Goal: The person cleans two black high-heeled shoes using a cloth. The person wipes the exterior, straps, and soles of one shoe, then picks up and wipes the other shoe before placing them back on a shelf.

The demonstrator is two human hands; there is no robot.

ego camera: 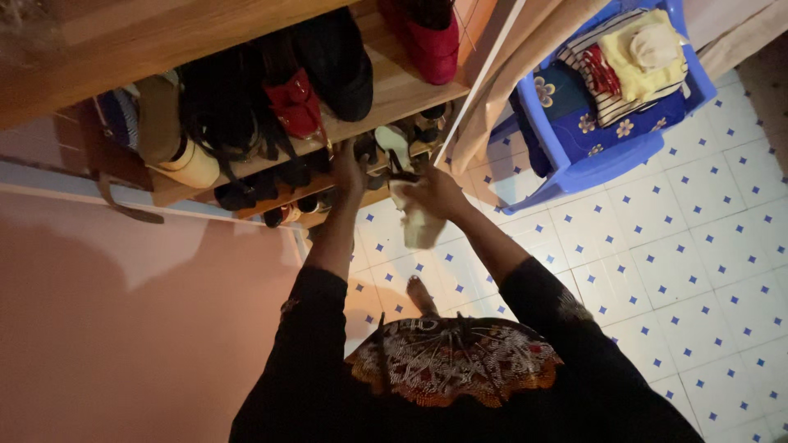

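Fingers of the right hand [433, 194] are curled around a pale cloth [417, 220], gripping its upper end; the rest of the cloth hangs crumpled below the hand, cream-white and soft in outline, in front of the lower part of the wooden shoe rack [394, 92]. Fingers of the left hand [347, 168] reach among the dark shoes [271, 184] on a lower shelf; whether they are spread or closed cannot be told, as they are shadowed. Just beside the right hand, a light-coloured sandal [394, 146] lies on the same shelf. Above, the upper shelf carries a red shoe [293, 105], a black shoe [338, 59], a tan shoe [168, 135] and a red boot [428, 41], crowding the shelf edge over both hands. To the right stands a blue plastic chair [607, 156] piled with folded clothes [628, 57], well apart from the hands. White floor tiles [681, 262] with small blue diamonds lie beneath. Both black sleeves [533, 295] extend downward.
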